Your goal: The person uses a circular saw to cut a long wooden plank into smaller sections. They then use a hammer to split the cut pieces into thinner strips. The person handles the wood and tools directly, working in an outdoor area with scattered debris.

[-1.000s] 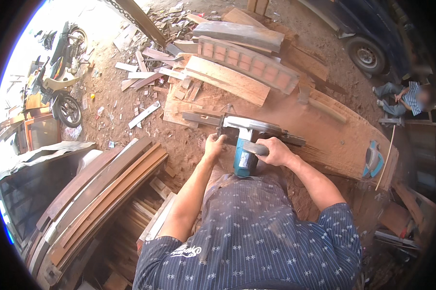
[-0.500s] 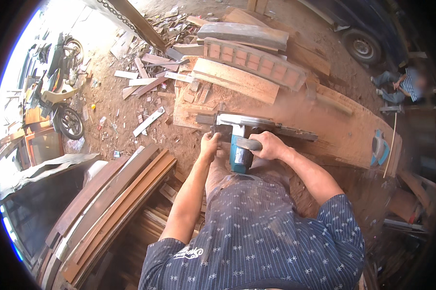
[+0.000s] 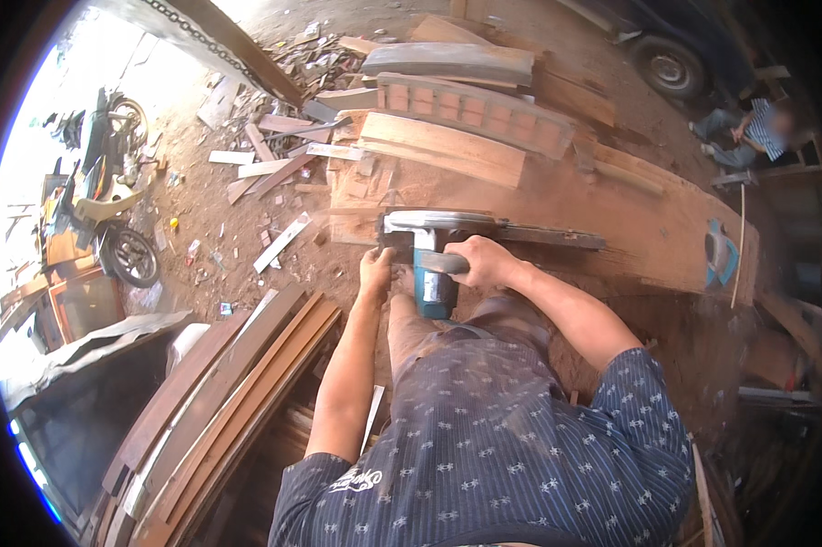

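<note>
My right hand [image 3: 486, 263] is wrapped round the grey rear handle of a circular saw [image 3: 436, 290] with a teal and black body and a silver blade guard. The saw lies across the near edge of a broad, dust-covered board [image 3: 639, 232]. At the saw's left front end, my left hand [image 3: 375, 272] is closed on the edge of its base; its fingertips are partly hidden. A dark narrow wood strip [image 3: 557, 238] runs out to the right from under the saw. The blade itself cannot be seen.
Planks and a slotted wooden piece [image 3: 475, 111] lie beyond the saw. A teal power tool [image 3: 722, 255] rests at the board's right end. Stacked planks [image 3: 220, 401] stand at lower left, scraps [image 3: 283, 242] litter the ground, and a person [image 3: 759, 135] sits far right.
The saw and both my hands have moved left along the wood strip, to its left end. More of the strip shows to the right of the saw.
</note>
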Action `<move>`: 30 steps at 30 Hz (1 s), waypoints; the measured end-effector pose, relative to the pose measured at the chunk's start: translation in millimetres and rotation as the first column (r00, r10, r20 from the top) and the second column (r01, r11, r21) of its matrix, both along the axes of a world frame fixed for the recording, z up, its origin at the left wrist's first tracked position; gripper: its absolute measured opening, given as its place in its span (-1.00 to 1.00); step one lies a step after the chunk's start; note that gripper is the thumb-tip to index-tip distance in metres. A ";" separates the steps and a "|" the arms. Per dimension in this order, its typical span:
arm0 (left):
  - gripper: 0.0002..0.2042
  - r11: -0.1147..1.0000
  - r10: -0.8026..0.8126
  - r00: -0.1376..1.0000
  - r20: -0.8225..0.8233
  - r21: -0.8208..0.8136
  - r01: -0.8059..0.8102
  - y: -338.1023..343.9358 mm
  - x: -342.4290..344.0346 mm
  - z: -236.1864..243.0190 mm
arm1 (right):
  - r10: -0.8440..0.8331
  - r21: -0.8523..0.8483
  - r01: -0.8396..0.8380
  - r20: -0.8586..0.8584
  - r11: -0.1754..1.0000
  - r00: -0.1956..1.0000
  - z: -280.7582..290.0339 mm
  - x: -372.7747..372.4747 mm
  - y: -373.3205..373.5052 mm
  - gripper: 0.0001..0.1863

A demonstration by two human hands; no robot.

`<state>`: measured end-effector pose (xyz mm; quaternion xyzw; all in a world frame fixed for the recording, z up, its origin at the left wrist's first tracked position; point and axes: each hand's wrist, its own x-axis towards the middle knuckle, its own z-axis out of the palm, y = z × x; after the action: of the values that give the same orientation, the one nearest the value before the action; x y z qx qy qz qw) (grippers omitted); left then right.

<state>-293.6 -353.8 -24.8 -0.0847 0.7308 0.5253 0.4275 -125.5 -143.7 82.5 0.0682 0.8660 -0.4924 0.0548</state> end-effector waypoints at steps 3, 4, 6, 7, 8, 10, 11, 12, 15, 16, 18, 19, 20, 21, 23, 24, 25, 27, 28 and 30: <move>-0.59 0.999 0.007 1.000 -0.007 0.042 -0.007 -5.5 -6.0 -10.1 | -0.016 0.011 0.016 -0.035 1.000 0.999 -0.5 -4.9 -3.5 -0.72; -0.61 0.999 -0.016 1.000 0.002 0.049 0.016 -10.1 -11.5 -13.9 | -0.011 0.017 0.012 -0.046 1.000 0.999 -2.9 -7.9 -5.2 -0.72; -0.67 0.999 -0.015 1.000 0.017 0.039 0.015 -19.4 -21.0 -20.2 | 0.007 -0.001 -0.008 -0.026 1.000 1.000 -5.1 -16.0 -9.4 -0.72; -0.70 1.000 0.009 1.000 0.022 0.022 -0.010 -22.5 -24.4 -22.5 | 0.022 -0.024 -0.022 0.003 0.999 1.000 -4.6 -20.6 -11.5 -0.72; -0.73 0.998 0.027 0.999 0.034 0.059 -0.029 -26.9 -29.1 -22.5 | 0.014 0.001 -0.014 -0.035 1.000 0.999 -6.6 -24.5 -16.3 -0.76; -0.80 0.999 0.018 0.998 0.055 0.039 -0.020 -28.4 -36.7 -17.4 | 0.006 0.001 -0.006 -0.045 1.000 0.999 -12.4 -31.4 -22.5 -0.77; -0.80 0.995 0.073 0.996 0.043 0.071 -0.076 -28.1 -38.3 -16.6 | 0.006 0.005 -0.006 -0.051 1.000 0.999 -13.3 -36.2 -25.7 -0.77; -0.80 0.996 0.065 0.997 0.049 0.058 -0.067 -28.1 -40.0 -15.7 | 0.002 0.011 -0.001 -0.036 1.000 0.999 -14.1 -39.1 -26.6 -0.77; -0.79 0.999 0.035 0.998 0.055 0.023 -0.037 -30.2 -46.2 -13.9 | -0.003 0.017 0.004 -0.015 1.000 1.000 -13.3 -48.2 -30.2 -0.76; -0.79 0.999 0.030 0.998 0.056 0.014 -0.031 -32.2 -47.6 -16.5 | -0.004 0.015 0.004 -0.019 1.000 1.000 -13.1 -49.6 -31.4 -0.76; -0.79 0.997 0.068 0.997 0.030 0.034 -0.069 -34.1 -48.5 -22.9 | 0.001 0.017 -0.001 -0.023 1.000 1.000 -12.9 -52.7 -34.8 -0.75; -0.79 0.995 0.085 0.996 0.017 0.045 -0.086 -33.7 -50.1 -24.3 | 0.004 0.020 -0.004 -0.023 1.000 1.000 -14.9 -54.5 -36.7 -0.75; -0.79 0.997 0.067 0.998 0.019 0.043 -0.067 -35.2 -52.5 -24.8 | 0.007 0.023 -0.007 -0.022 1.000 1.000 -16.9 -56.2 -38.5 -0.74; -0.79 0.998 0.048 0.999 0.020 0.042 -0.049 -37.4 -55.1 -25.0 | 0.005 0.025 -0.004 -0.025 1.000 1.000 -18.7 -57.6 -40.2 -0.73; -0.80 0.999 0.027 0.999 0.023 0.018 -0.028 -40.9 -59.7 -24.6 | 0.000 0.022 0.001 -0.029 1.000 1.000 -20.0 -59.9 -43.7 -0.72; -0.80 1.000 0.025 0.999 0.023 -0.001 -0.025 -42.2 -62.6 -24.5 | 0.007 0.021 -0.006 -0.037 1.000 0.999 -20.7 -61.8 -44.6 -0.71; -0.80 1.000 0.020 1.000 0.024 -0.019 -0.020 -42.6 -64.4 -24.8 | 0.011 0.020 -0.011 -0.044 1.000 0.999 -20.6 -62.9 -44.9 -0.70; -0.80 0.999 0.032 0.999 0.013 -0.012 -0.032 -43.7 -67.0 -24.9 | 0.022 0.016 -0.021 -0.052 1.000 0.998 -20.0 -65.3 -45.9 -0.68; -0.79 0.999 0.036 0.999 0.010 -0.009 -0.036 -43.3 -67.7 -24.0 | 0.026 0.011 -0.026 -0.051 1.000 0.998 -19.5 -67.1 -46.8 -0.67; -0.78 0.999 0.040 0.999 -0.004 -0.015 -0.040 -42.6 -67.7 -21.8 | 0.027 0.005 -0.026 -0.054 1.000 0.998 -18.9 -65.3 -45.2 -0.67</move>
<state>-361.4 -396.4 -46.6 -0.1017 0.7335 0.5285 0.4150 -190.9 -188.9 63.6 0.0433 0.8689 -0.4916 0.0376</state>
